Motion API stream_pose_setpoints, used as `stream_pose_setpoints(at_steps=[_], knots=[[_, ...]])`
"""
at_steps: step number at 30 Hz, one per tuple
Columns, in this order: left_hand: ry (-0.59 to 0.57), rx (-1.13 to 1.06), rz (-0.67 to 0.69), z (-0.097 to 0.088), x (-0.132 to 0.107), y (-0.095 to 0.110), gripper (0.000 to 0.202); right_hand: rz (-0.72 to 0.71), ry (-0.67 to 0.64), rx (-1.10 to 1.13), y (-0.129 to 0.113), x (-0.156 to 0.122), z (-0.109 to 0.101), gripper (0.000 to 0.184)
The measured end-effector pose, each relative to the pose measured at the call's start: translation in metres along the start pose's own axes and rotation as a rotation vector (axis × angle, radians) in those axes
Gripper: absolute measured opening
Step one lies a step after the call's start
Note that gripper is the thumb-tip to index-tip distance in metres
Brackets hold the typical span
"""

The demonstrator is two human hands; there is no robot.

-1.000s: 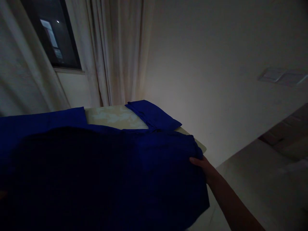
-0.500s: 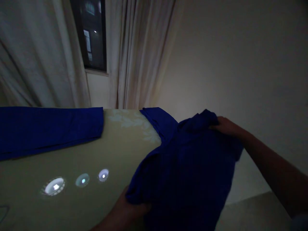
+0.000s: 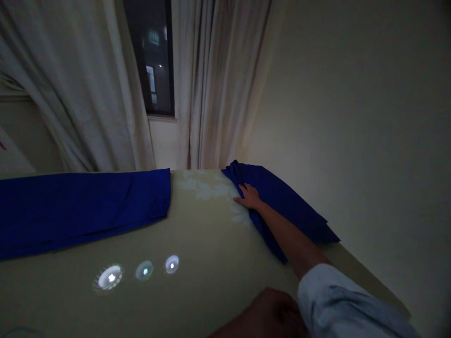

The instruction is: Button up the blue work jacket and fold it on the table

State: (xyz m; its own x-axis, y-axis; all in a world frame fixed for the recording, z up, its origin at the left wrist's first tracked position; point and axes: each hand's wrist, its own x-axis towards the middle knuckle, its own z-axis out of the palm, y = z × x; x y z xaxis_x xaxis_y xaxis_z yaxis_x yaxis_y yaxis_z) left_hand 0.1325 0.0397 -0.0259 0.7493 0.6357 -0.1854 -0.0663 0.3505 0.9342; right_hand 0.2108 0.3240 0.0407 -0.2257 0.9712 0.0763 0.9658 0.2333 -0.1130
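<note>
In a dim room, my right hand [image 3: 249, 196] reaches across a pale table [image 3: 211, 234] and lies flat, fingers stretched out, on a folded pile of blue cloth [image 3: 292, 209] at the far right corner. The pile hangs slightly over the table's right edge. My left hand [image 3: 268, 312] rests low at the near edge, dark and blurred, with its fingers hidden. A second long blue cloth [image 3: 81, 209] lies spread along the far left of the table, apart from both hands.
Three bright light reflections [image 3: 111, 277] shine on the table's near left. White curtains [image 3: 218, 84] and a dark window [image 3: 155, 56] stand behind the table. A bare wall [image 3: 352, 117] runs along the right, close to the table's edge.
The blue cloth that both hands held up has been laid on the pile at the far right. My right hand now lies flat on it, and my left hand has let go.
</note>
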Motion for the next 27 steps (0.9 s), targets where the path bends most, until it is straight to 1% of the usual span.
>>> stream_pose_setpoints(at_steps=[1, 2, 3, 4, 5, 6, 7, 8, 9, 10, 11, 12, 13, 14, 15, 17, 18, 19, 20, 21, 22, 24, 25, 26, 27], knots=[[0.101, 0.087, 0.008, -0.02, -0.016, 0.003, 0.051, 0.012, -0.011, -0.008, 0.007, -0.015, 0.008, 0.094], [0.243, 0.213, 0.039, -0.045, -0.033, 0.009, 0.048, 0.033, -0.006, -0.021, 0.015, -0.033, 0.012, 0.099], [0.385, 0.388, 0.106, -0.073, -0.052, 0.018, 0.043, 0.06, -0.002, -0.042, 0.023, -0.054, 0.013, 0.105], [0.528, 0.552, 0.14, -0.105, -0.072, 0.029, 0.041, 0.095, -0.001, -0.067, 0.03, -0.077, 0.014, 0.113], [0.671, 0.713, 0.166, -0.137, -0.091, 0.039, 0.042, 0.129, -0.006, -0.094, 0.036, -0.102, 0.014, 0.119], [0.833, 0.892, 0.181, -0.17, -0.109, 0.048, 0.046, 0.156, -0.016, -0.119, 0.039, -0.127, 0.015, 0.122], [0.956, 1.096, 0.163, -0.2, -0.125, 0.056, 0.051, 0.166, -0.025, -0.142, 0.041, -0.149, 0.016, 0.119], [1.062, 1.289, 0.11, -0.227, -0.138, 0.061, 0.059, 0.159, -0.031, -0.168, 0.042, -0.169, 0.017, 0.112], [1.155, 1.44, 0.032, -0.249, -0.149, 0.064, 0.067, 0.139, -0.038, -0.195, 0.042, -0.183, 0.017, 0.103], [1.208, 1.518, -0.071, -0.266, -0.157, 0.065, 0.073, 0.115, -0.046, -0.22, 0.044, -0.192, 0.014, 0.093], [1.229, 1.558, -0.171, -0.278, -0.162, 0.066, 0.076, 0.099, -0.06, -0.239, 0.048, -0.195, 0.007, 0.085], [1.228, 1.575, -0.256, -0.285, -0.166, 0.067, 0.075, 0.092, -0.075, -0.253, 0.054, -0.193, -0.004, 0.079], [1.213, 1.578, -0.319, -0.288, -0.168, 0.068, 0.073, 0.093, -0.08, -0.263, 0.062, -0.188, -0.02, 0.074], [1.194, 1.584, -0.36, -0.288, -0.17, 0.071, 0.07, 0.099, -0.062, -0.272, 0.071, -0.18, -0.039, 0.07], [1.174, 1.603, -0.379, -0.286, -0.171, 0.075, 0.068, 0.106, -0.017, -0.286, 0.082, -0.171, -0.061, 0.066], [1.133, 1.671, -0.395, -0.283, -0.174, 0.084, 0.065, 0.11, 0.146, -0.338, 0.105, -0.155, -0.102, 0.06], [1.104, 1.71, -0.401, -0.282, -0.175, 0.089, 0.064, 0.101, 0.235, -0.361, 0.115, -0.151, -0.116, 0.059], [1.072, 1.744, -0.413, -0.282, -0.176, 0.093, 0.063, 0.084, 0.302, -0.372, 0.123, -0.15, -0.123, 0.059], [1.043, 1.77, -0.422, -0.283, -0.177, 0.096, 0.062, 0.06, 0.334, -0.36, 0.13, -0.153, -0.122, 0.059], [1.03, 1.783, -0.428, -0.285, -0.178, 0.097, 0.061, 0.031, 0.322, -0.32, 0.135, -0.159, -0.114, 0.06], [1.033, 1.78, -0.422, -0.286, -0.177, 0.097, 0.058, 0.001, 0.27, -0.258, 0.138, -0.167, -0.098, 0.062], [1.065, 1.73, -0.365, -0.29, -0.175, 0.095, 0.053, -0.031, 0.1, -0.101, 0.142, -0.19, -0.053, 0.064], [1.081, 1.697, -0.331, -0.291, -0.174, 0.093, 0.053, -0.031, 0.028, -0.032, 0.143, -0.201, -0.028, 0.065], [1.09, 1.669, -0.312, -0.292, -0.172, 0.091, 0.055, -0.022, -0.001, 0.014, 0.143, -0.211, -0.006, 0.069], [1.086, 1.661, -0.31, -0.293, -0.17, 0.09, 0.055, -0.014, 0.002, 0.044, 0.143, -0.219, 0.011, 0.072]])
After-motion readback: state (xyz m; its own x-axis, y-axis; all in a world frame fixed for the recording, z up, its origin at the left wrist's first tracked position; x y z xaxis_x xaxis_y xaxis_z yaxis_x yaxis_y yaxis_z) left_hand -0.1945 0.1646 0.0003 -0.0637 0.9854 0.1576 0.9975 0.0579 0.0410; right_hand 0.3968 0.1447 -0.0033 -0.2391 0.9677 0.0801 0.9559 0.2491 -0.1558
